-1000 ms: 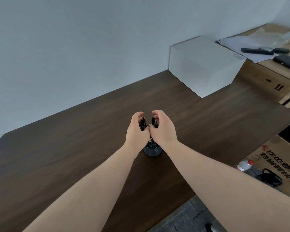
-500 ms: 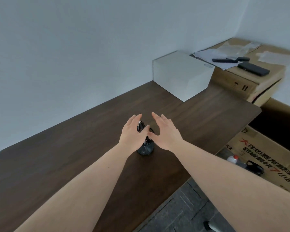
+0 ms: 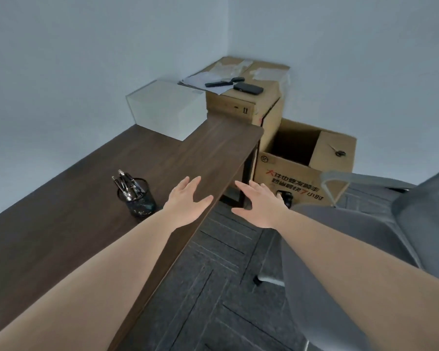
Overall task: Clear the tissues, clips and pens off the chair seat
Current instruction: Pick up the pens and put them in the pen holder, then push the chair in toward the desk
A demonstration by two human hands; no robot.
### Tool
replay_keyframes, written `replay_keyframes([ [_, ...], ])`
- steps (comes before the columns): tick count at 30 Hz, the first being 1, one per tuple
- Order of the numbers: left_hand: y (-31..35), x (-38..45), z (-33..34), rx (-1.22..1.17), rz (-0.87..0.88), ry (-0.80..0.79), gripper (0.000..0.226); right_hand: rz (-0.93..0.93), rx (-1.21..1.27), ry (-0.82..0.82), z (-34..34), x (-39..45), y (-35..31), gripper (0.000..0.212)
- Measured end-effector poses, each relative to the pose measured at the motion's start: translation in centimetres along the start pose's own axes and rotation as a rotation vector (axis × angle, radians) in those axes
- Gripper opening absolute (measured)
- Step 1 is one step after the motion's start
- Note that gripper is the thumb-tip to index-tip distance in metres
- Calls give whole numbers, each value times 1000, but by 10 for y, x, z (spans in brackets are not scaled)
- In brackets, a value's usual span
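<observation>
Head view: 2 hands, left (image 3: 186,203) and right (image 3: 257,205), spread flat and empty past the desk (image 3: 61,224) edge, pens (image 3: 126,182) parked in the cup (image 3: 138,205), chair seat (image 3: 340,224) looks bare, so next move is probably checking it for leftover tissues/clips.

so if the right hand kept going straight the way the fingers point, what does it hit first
Probably the printed cardboard box on the floor: the open right hand points at it, with a small dark object in between. Depth is unclear.

Pen holder (image 3: 137,198) alone on desk (image 3: 61,224).
</observation>
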State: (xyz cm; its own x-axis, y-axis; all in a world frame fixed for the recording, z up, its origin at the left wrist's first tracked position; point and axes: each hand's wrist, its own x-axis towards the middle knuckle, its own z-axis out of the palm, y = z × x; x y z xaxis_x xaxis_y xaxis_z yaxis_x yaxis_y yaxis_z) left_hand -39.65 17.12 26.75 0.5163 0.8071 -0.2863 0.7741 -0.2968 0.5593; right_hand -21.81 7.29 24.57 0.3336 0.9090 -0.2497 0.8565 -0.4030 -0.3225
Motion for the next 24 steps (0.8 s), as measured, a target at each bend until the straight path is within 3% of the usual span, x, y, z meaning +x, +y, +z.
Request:
replay_keyframes([
  [7, 73, -20, 84, 168, 187, -154, 71, 228, 52, 36, 9, -87, 112, 73],
  [18, 161, -88, 240, 353, 336, -281, 79, 636, 131, 106, 62, -263, 273, 76],
  [24, 214, -141, 331, 308, 401, -426, 84, 769, 213, 130, 86, -349, 346, 78],
])
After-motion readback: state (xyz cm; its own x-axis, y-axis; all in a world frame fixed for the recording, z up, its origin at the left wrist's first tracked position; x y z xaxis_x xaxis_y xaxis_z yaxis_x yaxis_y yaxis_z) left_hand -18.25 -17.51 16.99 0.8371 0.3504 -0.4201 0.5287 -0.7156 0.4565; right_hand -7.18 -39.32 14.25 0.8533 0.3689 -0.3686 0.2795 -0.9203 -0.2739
